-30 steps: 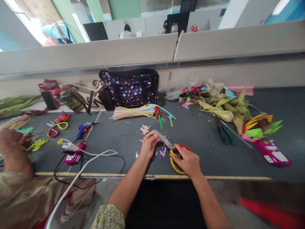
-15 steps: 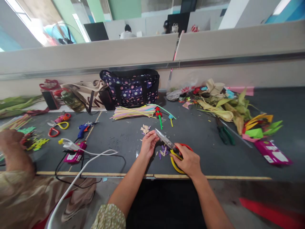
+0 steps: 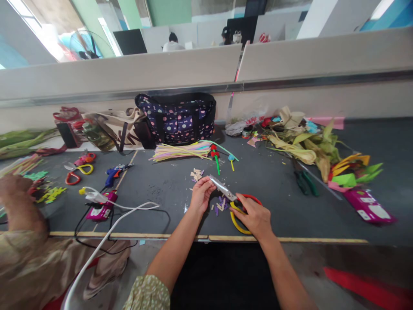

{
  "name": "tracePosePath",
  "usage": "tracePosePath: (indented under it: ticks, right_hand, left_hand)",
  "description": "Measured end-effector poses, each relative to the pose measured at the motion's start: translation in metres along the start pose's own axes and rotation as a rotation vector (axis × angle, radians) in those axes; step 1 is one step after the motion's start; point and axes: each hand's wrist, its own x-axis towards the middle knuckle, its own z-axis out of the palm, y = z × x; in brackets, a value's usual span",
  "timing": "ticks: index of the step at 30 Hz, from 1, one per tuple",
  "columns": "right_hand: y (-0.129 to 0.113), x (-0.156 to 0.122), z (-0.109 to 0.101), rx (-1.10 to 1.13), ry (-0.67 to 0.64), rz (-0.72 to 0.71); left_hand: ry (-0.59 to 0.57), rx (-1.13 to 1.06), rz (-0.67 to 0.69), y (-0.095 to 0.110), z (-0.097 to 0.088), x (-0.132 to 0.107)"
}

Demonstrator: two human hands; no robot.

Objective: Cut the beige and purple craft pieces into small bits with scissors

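My right hand (image 3: 253,216) grips the red and yellow handles of a pair of scissors (image 3: 232,200). The steel blades point up and left toward my left hand (image 3: 200,195). My left hand's fingers are pinched at the blade tips on a small piece I cannot make out. Small purple and beige cut scraps (image 3: 220,205) lie on the dark grey table (image 3: 271,202) between my hands. A second little heap of beige scraps (image 3: 196,174) sits just beyond my left hand.
Coloured straws (image 3: 179,151) and a dotted bag (image 3: 177,118) lie behind. Green pliers (image 3: 303,181), leaves and paper (image 3: 309,146) are at right, a pink box (image 3: 368,206) beyond. Glue guns (image 3: 114,173) and a white cable (image 3: 106,234) sit left, by another person's arm (image 3: 19,211).
The scissor blades closed slightly and shifted a little between my hands. The other person's arm at left moved slightly.
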Motion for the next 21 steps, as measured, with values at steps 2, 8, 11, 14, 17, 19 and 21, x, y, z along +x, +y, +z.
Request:
tracePosePath:
  ticks: [2,8,11,14,17,19,21]
  right_hand:
    - [0.0005,-0.0009,0.0008,-0.001,-0.011,0.005]
    - [0.0001,-0.0001,-0.0007,0.003,-0.004,-0.005]
    - [-0.0008,0.0011,-0.0022,0.0,0.002,-0.008]
    - [-0.0006,0.0013,-0.0022,-0.011,0.001,-0.014]
    - [0.001,-0.0002,0.0,-0.016,0.006,-0.035]
    - [0.0021,-0.0014,0.0016,-0.012,0.01,-0.045]
    - [0.0025,-0.0017,0.0022,0.002,0.006,-0.043]
  left_hand:
    - [0.001,0.005,-0.004,0.0,0.0003,-0.0003]
    - [0.01,0.004,0.006,0.001,-0.0001,-0.0003]
    - [0.022,0.012,0.008,0.0012,-0.0014,0.0006]
    - [0.03,0.021,0.005,0.0004,-0.0024,0.0013]
    - [0.019,0.02,0.005,-0.0004,-0.0024,0.0015]
    - [0.015,0.019,0.006,-0.0004,-0.0022,0.0017]
    - [0.016,0.021,0.004,-0.0001,-0.0021,0.0019]
